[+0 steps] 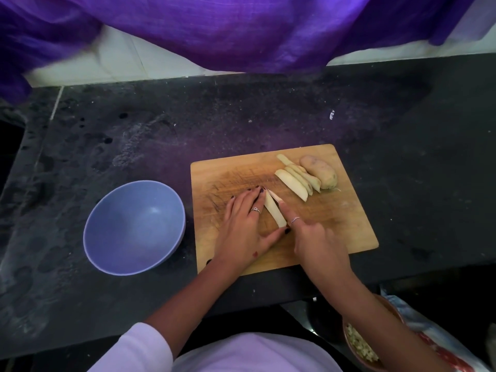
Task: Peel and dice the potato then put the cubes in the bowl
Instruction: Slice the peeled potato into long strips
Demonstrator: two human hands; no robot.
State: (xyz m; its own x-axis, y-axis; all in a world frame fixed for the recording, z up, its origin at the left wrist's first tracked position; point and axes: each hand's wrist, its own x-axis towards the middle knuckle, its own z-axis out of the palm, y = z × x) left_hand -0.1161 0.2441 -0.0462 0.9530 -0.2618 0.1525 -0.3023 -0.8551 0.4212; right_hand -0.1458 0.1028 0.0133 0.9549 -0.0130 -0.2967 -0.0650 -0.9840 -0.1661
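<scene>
A wooden cutting board lies on the dark counter. On it my left hand presses a pale potato slice flat, fingers and thumb on either side of it. My right hand grips a knife; the thin blade rests along the slice and the handle is hidden in my fist. Several more cut slices lean together at the board's far right, next to a piece with skin on it. An empty blue bowl stands left of the board.
Purple cloth hangs over the back of the counter. Below the counter's front edge at the lower right sits a brown bowl with pale pieces, beside a patterned cloth. Bare dark counter stretches behind the board.
</scene>
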